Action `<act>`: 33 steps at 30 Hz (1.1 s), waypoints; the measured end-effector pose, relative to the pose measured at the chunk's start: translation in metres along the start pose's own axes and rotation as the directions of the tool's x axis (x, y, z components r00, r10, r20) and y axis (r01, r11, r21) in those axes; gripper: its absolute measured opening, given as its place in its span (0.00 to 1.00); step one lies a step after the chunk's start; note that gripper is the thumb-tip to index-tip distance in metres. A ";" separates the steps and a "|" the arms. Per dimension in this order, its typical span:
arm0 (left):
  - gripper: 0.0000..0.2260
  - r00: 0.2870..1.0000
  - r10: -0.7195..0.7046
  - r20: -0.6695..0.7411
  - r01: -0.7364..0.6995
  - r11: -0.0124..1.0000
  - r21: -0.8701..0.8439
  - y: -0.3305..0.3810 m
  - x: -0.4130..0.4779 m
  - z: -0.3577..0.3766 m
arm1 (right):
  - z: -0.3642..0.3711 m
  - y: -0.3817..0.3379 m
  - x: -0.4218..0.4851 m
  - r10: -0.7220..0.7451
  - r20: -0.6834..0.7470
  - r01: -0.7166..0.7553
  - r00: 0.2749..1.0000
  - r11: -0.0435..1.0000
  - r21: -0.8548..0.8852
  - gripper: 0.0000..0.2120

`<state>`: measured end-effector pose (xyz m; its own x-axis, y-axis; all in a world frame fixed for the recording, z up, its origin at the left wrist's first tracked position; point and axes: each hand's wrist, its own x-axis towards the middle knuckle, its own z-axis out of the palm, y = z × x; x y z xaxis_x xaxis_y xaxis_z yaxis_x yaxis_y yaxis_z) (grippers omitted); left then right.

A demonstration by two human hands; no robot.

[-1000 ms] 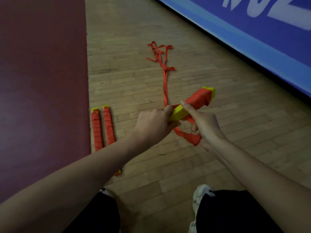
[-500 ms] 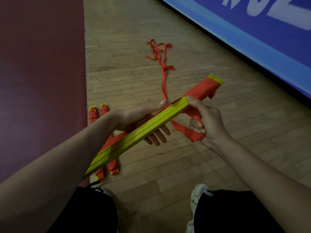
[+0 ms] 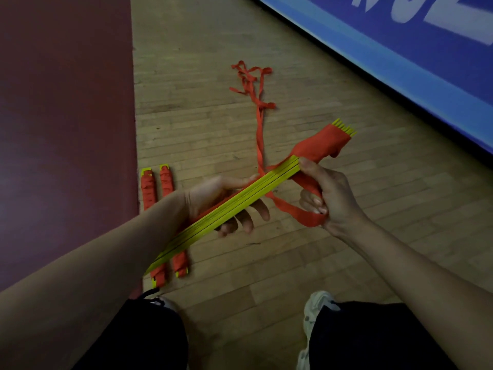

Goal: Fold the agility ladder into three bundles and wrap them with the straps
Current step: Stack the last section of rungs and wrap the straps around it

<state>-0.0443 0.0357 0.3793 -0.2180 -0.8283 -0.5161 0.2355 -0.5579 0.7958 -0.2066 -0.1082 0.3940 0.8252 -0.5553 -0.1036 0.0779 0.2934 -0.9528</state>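
A bundle of yellow ladder rungs (image 3: 234, 206) slants across the middle of the head view, its far end wrapped in red strap (image 3: 324, 144). My left hand (image 3: 213, 194) holds the bundle from below, thumb on top and fingers showing under it. My right hand (image 3: 328, 194) grips a loop of the red strap beside the bundle, thumb against the rungs. The loose strap (image 3: 259, 134) trails away over the floor to a tangled end (image 3: 249, 76). Two wrapped bundles (image 3: 157, 193) lie side by side on the floor, partly hidden by my left arm.
A dark red mat (image 3: 64, 129) covers the floor on the left, its edge next to the wrapped bundles. A blue banner (image 3: 400, 57) runs along the upper right. My knees and white shoes (image 3: 317, 303) are at the bottom, over wooden floor.
The bundle has turned from end-on to lying lengthwise across the view. My left hand went from gripping over it to holding it from below. My right hand kept the strap loop.
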 end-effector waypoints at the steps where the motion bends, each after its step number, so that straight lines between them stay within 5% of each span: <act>1: 0.27 1.000 0.011 -0.016 -0.011 1.000 -0.015 -0.002 0.002 -0.002 | -0.002 0.001 0.001 0.002 0.017 -0.001 1.000 0.999 -0.041 0.23; 3: 0.27 0.997 0.018 -0.079 -0.020 1.000 -0.023 -0.004 0.004 -0.005 | -0.006 0.001 0.004 -0.005 0.041 0.011 0.999 0.987 -0.159 0.25; 9: 0.31 0.979 0.090 -0.184 -0.083 0.996 0.044 -0.002 -0.002 -0.014 | -0.016 0.006 0.004 0.062 0.085 -0.029 0.994 0.937 -0.347 0.08; 16: 0.19 0.930 0.082 -0.359 -0.054 0.995 0.089 0.010 -0.003 -0.007 | -0.020 0.010 0.005 0.057 -0.005 -0.053 0.998 0.899 -0.435 0.04; 24: 0.21 0.815 0.174 -0.552 -0.036 0.967 0.252 0.007 0.009 0.005 | -0.021 0.019 0.010 -0.133 -0.131 0.011 0.982 0.740 -0.673 0.14; 33: 0.21 0.698 0.369 -0.614 0.037 0.837 0.546 0.005 0.021 0.013 | -0.017 0.013 0.007 -0.183 -0.160 0.050 0.970 0.795 -0.604 0.22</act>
<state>-0.0603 0.0160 0.3761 0.5164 -0.8157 -0.2607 -0.3277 -0.4695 0.8199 -0.2095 -0.1212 0.3756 0.6970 -0.7165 0.0281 -0.2347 -0.2650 -0.9352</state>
